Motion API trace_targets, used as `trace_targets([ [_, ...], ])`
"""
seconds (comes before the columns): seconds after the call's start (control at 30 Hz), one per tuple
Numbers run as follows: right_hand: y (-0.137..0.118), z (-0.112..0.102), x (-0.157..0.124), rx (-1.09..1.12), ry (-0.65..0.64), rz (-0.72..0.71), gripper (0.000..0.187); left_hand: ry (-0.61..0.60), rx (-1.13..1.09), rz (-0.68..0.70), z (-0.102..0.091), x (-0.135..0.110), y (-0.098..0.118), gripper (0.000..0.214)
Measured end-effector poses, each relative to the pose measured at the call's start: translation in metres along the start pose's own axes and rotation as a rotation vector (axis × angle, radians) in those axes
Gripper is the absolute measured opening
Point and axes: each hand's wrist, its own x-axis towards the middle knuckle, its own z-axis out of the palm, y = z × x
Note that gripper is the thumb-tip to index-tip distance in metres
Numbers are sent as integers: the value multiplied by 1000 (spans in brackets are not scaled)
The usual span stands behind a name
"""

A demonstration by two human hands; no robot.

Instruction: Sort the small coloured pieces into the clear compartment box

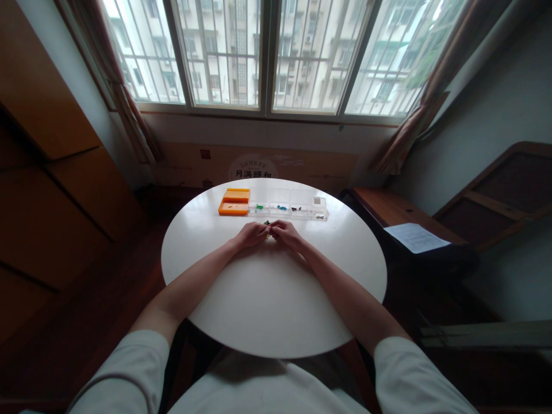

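My left hand (pixel 252 234) and my right hand (pixel 286 234) meet above the middle of the white round table (pixel 276 305). Their fingers are closed in a pinch around a small dark green and yellow object (pixel 267 223). Most of it is hidden by the fingers, and its kind is too small to make out. Just beyond my hands is a row of open clear plastic boxes (pixel 263 212). They hold small green pieces (pixel 259 207), blue pieces (pixel 282 208) and dark brown pieces (pixel 296 209). An orange tray (pixel 234 211) with a few tiny bits in it adjoins the row on the left.
A wooden side table (pixel 401 207) with a sheet of paper (pixel 416 237) stands to the right, near a folded chair-like frame (pixel 500 190). Wooden cabinets (pixel 52 201) line the left. A large printed cardboard box (pixel 310 164) leans under the barred window (pixel 267 57).
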Motion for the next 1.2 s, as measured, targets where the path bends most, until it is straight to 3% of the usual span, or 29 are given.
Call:
trace_targets([
  [1.2, 0, 0, 0, -9, -14, -7, 19, -17, -24, -18, -4, -1, 5, 44],
])
